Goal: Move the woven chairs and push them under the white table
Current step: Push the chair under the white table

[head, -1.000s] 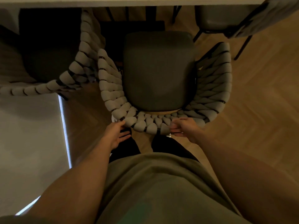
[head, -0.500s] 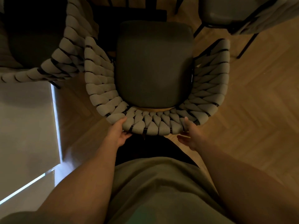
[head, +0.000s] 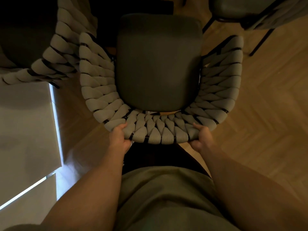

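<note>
Both hands on the back of the centre woven chair, worktop out of frame.

The herringbone wood floor [head: 260,114] filled the right of the frame. The woven chair [head: 158,64] stood at centre, its dark seat pointing to the top of the frame and its curved woven back nearest the person. A second woven chair [head: 55,52] sat at upper left, its weave touching or just beside the first; a third chair [head: 246,12] showed at upper right. The white worktop was not in view, so how far under it the seat reached could not be told; judged from this, the push looked unfinished. The left hand [head: 119,139] held the back's rim in a curled grip, thumb over the weave; the right hand [head: 202,137] gripped it likewise.
</note>
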`<state>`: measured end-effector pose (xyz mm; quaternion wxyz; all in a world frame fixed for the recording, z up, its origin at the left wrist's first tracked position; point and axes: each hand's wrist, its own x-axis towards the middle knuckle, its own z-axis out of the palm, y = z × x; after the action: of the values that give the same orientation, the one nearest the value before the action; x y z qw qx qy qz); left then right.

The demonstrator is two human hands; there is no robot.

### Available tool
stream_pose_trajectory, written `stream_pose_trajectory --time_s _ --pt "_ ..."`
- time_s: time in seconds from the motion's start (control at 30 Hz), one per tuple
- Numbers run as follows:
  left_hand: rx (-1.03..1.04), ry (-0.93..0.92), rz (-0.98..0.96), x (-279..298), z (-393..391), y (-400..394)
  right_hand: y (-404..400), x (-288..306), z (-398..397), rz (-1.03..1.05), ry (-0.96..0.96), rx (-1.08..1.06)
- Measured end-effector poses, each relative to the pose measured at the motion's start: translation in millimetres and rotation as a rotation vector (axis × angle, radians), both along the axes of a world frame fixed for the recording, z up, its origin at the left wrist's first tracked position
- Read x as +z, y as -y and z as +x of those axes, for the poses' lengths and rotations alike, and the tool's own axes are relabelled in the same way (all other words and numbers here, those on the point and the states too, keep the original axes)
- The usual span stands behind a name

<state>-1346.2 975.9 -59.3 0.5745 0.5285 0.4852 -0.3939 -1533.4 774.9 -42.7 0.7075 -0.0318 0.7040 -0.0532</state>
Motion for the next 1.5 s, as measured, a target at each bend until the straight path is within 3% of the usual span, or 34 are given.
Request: stream_pose_trajectory --time_s 0.23,0.47,1.5 --pt "0.063 0.031 -0.02 5 7 2 2 1 7 -0.071 -0.035 -0.109" --pt "0.113 0.077 -0.098 25 16 12 13 15 16 -0.115 0.056 -0.155" --pt "-0.006 0.13 -0.009 -10 147 118 120 -19 131 -0.173 -0.004 -0.028"
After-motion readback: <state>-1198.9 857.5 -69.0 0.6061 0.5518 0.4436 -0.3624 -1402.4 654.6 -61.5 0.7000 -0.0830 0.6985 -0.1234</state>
